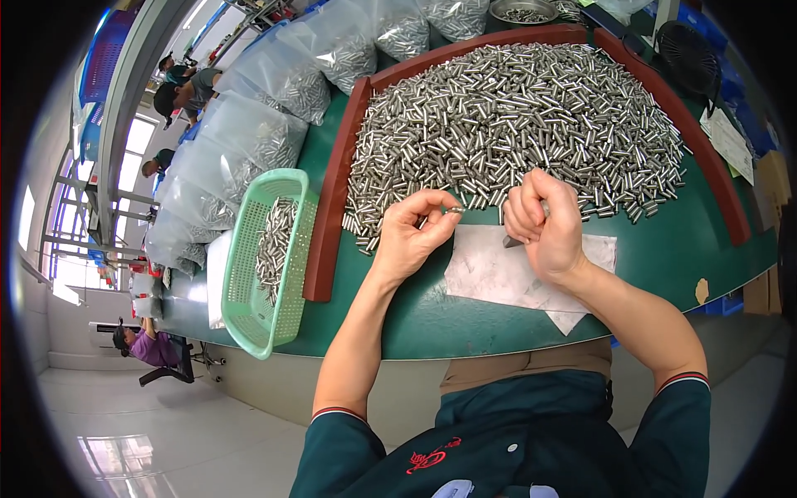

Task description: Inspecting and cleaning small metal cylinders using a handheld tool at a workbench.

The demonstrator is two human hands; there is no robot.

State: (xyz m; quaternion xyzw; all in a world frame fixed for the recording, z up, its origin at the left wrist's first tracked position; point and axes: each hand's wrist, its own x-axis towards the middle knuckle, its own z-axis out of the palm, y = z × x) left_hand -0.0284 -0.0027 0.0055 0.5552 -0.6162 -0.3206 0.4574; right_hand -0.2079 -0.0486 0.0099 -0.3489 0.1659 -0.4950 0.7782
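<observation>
My left hand (413, 235) pinches a small metal pin (453, 210) between thumb and fingertips, just above the front edge of a large heap of shiny metal pins (515, 124). To its right, my right hand (544, 222) is curled closed. A small grey tip (510, 241) pokes out below those fingers; what it belongs to is hidden in the hand. Beneath the right hand lies a smudged white cloth (486, 270), partly covered by the hand and wrist.
Dark red wooden rails (332, 207) border the heap on the green table (398, 319). On the left stands a light green basket (241, 319) with some pins in it. Clear plastic bags (249, 129) full of pins line the far left side. A black fan (687, 56) stands back right.
</observation>
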